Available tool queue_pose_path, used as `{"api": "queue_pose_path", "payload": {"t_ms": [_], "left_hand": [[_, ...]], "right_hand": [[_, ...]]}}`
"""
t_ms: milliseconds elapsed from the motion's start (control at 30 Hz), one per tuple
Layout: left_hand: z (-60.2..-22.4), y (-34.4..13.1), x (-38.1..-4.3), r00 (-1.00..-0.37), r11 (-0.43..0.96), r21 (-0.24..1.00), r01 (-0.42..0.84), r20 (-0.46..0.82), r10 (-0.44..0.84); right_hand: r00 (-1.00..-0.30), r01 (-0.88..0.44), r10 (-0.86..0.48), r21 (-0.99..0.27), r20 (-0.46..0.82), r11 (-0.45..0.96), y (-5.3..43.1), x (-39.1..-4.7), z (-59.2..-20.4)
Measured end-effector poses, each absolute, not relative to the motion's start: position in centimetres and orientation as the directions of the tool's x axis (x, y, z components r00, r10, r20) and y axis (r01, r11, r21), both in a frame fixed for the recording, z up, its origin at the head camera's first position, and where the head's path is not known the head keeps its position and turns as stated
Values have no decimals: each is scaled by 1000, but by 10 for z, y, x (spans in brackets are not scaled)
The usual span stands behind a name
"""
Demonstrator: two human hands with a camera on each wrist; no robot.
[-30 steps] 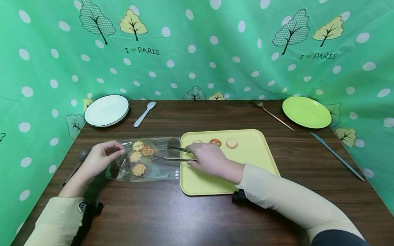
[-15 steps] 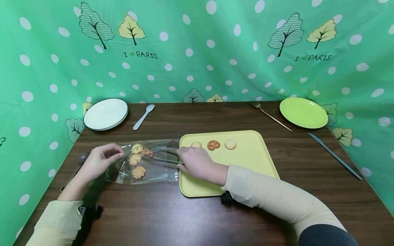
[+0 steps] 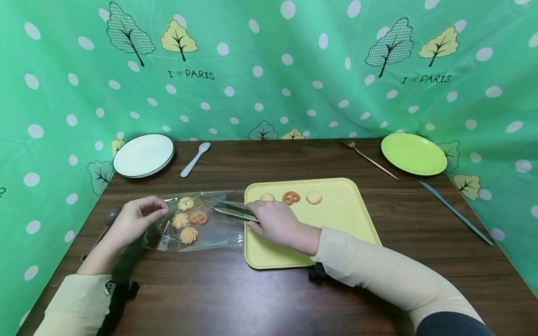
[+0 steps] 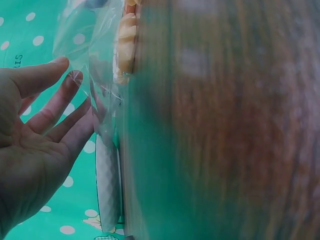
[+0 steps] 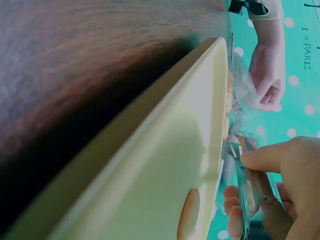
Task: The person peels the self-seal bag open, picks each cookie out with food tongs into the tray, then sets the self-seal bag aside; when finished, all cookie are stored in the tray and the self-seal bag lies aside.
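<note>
My left hand (image 3: 136, 221) pinches the closed-end side of a clear plastic bag (image 3: 218, 233), and its film shows at the fingertips in the left wrist view. Inside lie a pretzel-shaped cookie (image 3: 198, 217), a swirl cookie (image 3: 189, 235) and two piped butter cookies (image 3: 180, 220). With thumb and fingers, my right hand (image 3: 275, 219) grips metal tongs (image 3: 237, 212) over the left edge of a yellow tray (image 3: 336, 233). The tongs' arms are close together, their tips within the bag, right of the pretzel cookie. Two round cookies (image 3: 314, 197) and another pretzel cookie (image 3: 291, 198) lie on the tray.
At the back left are a white plate (image 3: 144, 156) and a pale spoon (image 3: 195, 159). A dark spoon (image 3: 110, 219) lies beside my left forearm. To the right are a fork (image 3: 370, 158), a green plate (image 3: 414, 154) and a blue knife (image 3: 456, 212).
The tongs reached farther left into the bag, then drew back right as their arms came together. The pretzel cookie, earlier at their tips, now lies slightly lower. My left hand stays at the bag.
</note>
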State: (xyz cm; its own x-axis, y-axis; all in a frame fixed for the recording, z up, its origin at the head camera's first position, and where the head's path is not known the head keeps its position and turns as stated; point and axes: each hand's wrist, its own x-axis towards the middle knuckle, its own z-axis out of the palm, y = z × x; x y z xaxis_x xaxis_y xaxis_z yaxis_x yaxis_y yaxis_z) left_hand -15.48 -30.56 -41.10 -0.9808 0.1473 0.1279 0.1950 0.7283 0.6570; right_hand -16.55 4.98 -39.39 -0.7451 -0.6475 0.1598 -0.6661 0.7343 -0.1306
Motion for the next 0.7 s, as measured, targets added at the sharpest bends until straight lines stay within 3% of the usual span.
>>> {"api": "queue_pose_path", "payload": {"t_ms": [267,700], "left_hand": [[-413,-309,-158,-981,730,655,195,127,148],[-412,-308,-155,-983,722,668,182,122,136]], "right_hand": [[-729,-684,-679,-134,90,717,42,-164,-397],[-683,-729,-718,-50,134,683,36,-165,-401]]}}
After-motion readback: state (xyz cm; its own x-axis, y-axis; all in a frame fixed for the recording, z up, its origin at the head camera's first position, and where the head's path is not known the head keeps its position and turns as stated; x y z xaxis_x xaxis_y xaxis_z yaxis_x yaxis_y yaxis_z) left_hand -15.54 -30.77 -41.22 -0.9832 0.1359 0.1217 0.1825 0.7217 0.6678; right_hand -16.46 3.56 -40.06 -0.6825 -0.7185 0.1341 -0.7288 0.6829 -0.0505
